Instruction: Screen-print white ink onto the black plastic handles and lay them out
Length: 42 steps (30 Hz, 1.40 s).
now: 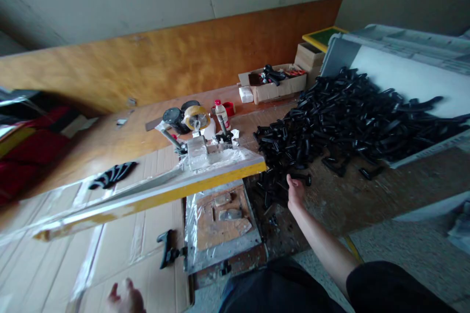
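Observation:
My right hand (295,192) is at the near edge of a heap of black plastic handles (330,122). Its thumb points up and the fingers curl around a black handle (304,179) whose end sticks out to the right; the fingertips are partly hidden. Low on the left, my left hand (126,298) is over the cardboard, fingers bent and apart, with nothing in it. Just beyond it a single black handle (167,248) lies by the edge of a printing jig (229,215). A yellow-edged screen frame (205,181) slants above the jig.
A grey crate (429,142) lies tipped at the right, handles spilling out. Behind the frame are a tape roll (197,118), a black jar (175,120) and a red-capped bottle (219,108). An open carton (281,89) stands farther back. Several handles (113,175) lie on the cardboard (121,249).

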Tool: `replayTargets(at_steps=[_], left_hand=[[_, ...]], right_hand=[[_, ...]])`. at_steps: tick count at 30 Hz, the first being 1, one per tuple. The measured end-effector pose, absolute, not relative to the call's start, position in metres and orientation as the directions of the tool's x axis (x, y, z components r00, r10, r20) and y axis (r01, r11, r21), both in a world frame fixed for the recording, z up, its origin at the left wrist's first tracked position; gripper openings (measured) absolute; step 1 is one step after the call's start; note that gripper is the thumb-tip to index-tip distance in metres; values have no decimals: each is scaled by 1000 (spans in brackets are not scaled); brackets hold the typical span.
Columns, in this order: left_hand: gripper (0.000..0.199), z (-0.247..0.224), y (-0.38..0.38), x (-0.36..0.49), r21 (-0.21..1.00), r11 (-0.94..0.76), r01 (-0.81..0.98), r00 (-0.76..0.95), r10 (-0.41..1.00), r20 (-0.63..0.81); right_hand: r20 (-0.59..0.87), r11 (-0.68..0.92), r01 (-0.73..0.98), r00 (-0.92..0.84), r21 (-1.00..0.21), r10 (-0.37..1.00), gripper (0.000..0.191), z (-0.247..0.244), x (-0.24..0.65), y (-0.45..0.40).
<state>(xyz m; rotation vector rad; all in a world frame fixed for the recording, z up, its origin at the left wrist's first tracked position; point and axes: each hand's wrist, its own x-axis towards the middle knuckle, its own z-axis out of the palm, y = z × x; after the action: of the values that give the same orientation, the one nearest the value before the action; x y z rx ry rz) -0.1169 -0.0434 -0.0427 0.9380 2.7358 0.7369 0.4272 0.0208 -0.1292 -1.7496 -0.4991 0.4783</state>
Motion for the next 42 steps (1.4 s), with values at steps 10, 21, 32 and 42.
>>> replayTargets(at_steps=[10, 21, 32, 42], left_hand=[[57, -54, 4, -111, 818, 442, 368, -764, 645, -5], [40, -22, 36, -62, 937, 98, 335, -528, 843, 101], [38, 57, 59, -24, 967, -111, 229, -426, 882, 202], [55, 138, 56, 30, 985, -174, -9, -143, 975, 170]], right_hand=[[237, -194, 689, 478, -698, 846, 43, -48, 416, -10], [312, 373, 583, -207, -722, 927, 37, 1, 276, 13], [340, 600, 693, -496, -399, 799, 42, -16, 242, 18], [342, 679, 648, -587, -345, 734, 18, -16, 254, 31]])
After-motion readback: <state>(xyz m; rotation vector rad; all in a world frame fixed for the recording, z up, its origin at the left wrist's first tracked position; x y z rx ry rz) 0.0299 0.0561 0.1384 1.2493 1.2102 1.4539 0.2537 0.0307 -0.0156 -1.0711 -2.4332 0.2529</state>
